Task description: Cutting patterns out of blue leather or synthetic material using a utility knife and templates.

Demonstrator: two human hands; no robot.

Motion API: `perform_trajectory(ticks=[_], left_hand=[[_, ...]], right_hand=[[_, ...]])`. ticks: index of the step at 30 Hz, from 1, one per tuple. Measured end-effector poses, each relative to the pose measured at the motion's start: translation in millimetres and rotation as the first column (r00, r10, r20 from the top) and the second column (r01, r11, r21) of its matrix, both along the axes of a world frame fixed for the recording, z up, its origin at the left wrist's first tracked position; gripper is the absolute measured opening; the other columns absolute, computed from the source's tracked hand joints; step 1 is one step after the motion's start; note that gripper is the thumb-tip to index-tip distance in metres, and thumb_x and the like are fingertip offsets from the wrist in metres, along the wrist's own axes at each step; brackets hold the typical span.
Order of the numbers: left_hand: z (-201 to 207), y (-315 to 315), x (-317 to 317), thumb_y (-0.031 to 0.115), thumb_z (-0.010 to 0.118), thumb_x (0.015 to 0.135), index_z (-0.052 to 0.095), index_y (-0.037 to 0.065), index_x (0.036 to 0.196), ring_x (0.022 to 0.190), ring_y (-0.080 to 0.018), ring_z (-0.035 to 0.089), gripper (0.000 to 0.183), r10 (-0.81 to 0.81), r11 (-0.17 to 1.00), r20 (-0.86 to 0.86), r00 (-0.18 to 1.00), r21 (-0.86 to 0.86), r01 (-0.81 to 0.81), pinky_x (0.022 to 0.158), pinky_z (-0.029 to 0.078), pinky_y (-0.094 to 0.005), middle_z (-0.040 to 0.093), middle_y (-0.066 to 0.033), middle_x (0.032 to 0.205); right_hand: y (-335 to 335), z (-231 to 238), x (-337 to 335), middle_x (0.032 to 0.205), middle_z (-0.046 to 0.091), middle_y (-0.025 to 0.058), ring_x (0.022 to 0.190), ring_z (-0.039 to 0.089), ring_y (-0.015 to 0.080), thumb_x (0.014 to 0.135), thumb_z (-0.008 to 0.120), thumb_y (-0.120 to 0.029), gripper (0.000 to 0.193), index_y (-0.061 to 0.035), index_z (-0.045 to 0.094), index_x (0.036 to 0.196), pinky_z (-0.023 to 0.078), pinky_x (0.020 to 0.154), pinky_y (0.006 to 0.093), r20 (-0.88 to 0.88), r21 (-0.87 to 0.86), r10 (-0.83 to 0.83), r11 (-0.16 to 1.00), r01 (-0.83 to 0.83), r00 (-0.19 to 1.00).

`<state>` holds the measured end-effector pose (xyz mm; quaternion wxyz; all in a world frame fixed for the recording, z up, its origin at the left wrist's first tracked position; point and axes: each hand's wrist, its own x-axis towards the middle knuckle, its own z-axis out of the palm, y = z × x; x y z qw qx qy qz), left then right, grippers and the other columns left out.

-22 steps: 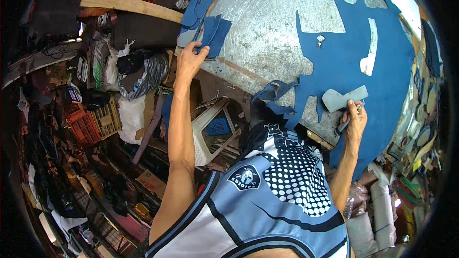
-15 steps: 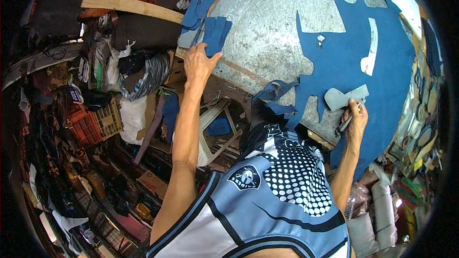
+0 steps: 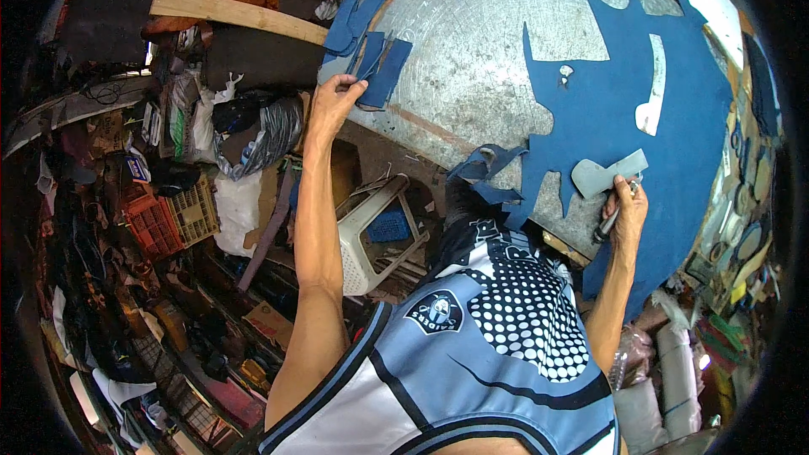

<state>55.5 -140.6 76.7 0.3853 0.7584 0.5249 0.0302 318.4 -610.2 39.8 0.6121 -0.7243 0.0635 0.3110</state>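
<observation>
My left hand (image 3: 335,108) is at the table's left edge, its thumb and fingers closed on a small blue cut piece (image 3: 368,57), which looks tilted. Right beside it lies another blue cut piece (image 3: 391,76), and longer blue pieces (image 3: 371,2) are stacked farther back. My right hand (image 3: 628,209) grips a flat grey template (image 3: 605,175) with a rounded end, thumb on top. A slim dark-handled tool (image 3: 604,229) sticks out below the same hand; its tip is hidden. Under that hand spreads a large blue sheet (image 3: 624,118), probably leather, with cut-outs along its left side.
The scratched metal tabletop (image 3: 472,42) lies between both hands. Curled blue scraps (image 3: 489,170) hang at its near edge. A pale plastic stool (image 3: 358,257) lies tipped below. Left are a wooden strip (image 3: 236,13), bags and a red crate (image 3: 152,223); wrapped bundles (image 3: 674,362) sit lower right.
My left hand has shifted slightly left and drawn a small blue piece away from the one beside it, leaving a gap. My right hand and the grey template have stayed put.
</observation>
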Motion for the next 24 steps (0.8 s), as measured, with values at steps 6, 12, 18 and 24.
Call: perform_trajectory(ticks=[6,12,18,24], left_hand=[[8,-10,0,0.035,0.077,0.08,0.068,-0.002,0.108,0.09,-0.0234,0.064,0.047,-0.03,0.998,-0.037,0.999,0.049,0.032,0.079,0.05,-0.0355,0.069,-0.0152,0.093],[-5,-16,-8,0.03,0.08,0.077,0.069,-0.001,0.105,0.106,-0.037,0.061,0.044,-0.199,0.887,-0.167,0.966,0.389,0.25,0.091,0.048,-0.0431,0.065,-0.0212,0.113],[-15,-43,-7,0.032,0.081,0.076,0.068,0.002,0.107,0.114,-0.0403,0.057,0.045,-0.238,0.716,-0.22,0.946,0.619,0.324,0.094,0.045,-0.0498,0.062,-0.0202,0.123],[-20,-60,-2,0.035,0.081,0.076,0.068,0.003,0.111,0.118,-0.0397,0.055,0.05,-0.223,0.723,-0.265,0.938,0.601,0.341,0.096,0.044,-0.0517,0.059,-0.0203,0.13]], right_hand=[[1,0,-1,0.052,0.047,-0.0005,0.039,0.043,0.0091,0.095,0.067,-0.024,0.022,-0.007,0.056,0.086,0.035,0.036,0.0254,-0.004,0.011,0.018,1.0,-0.018,1.0],[4,1,-1,0.053,0.047,-0.0005,0.039,0.043,0.009,0.095,0.067,-0.023,0.022,-0.007,0.056,0.086,0.037,0.036,0.025,-0.015,-0.01,0.004,1.0,-0.004,1.0],[1,-1,2,0.053,0.047,-0.0004,0.039,0.043,0.0091,0.095,0.067,-0.023,0.021,-0.007,0.056,0.088,0.037,0.036,0.0255,-0.024,-0.02,0.032,0.999,-0.033,0.999],[-8,0,4,0.055,0.048,-0.0006,0.041,0.045,0.009,0.095,0.068,-0.024,0.021,-0.0064,0.057,0.091,0.038,0.037,0.0249,-0.012,0.004,0.006,1.0,-0.006,1.0]])
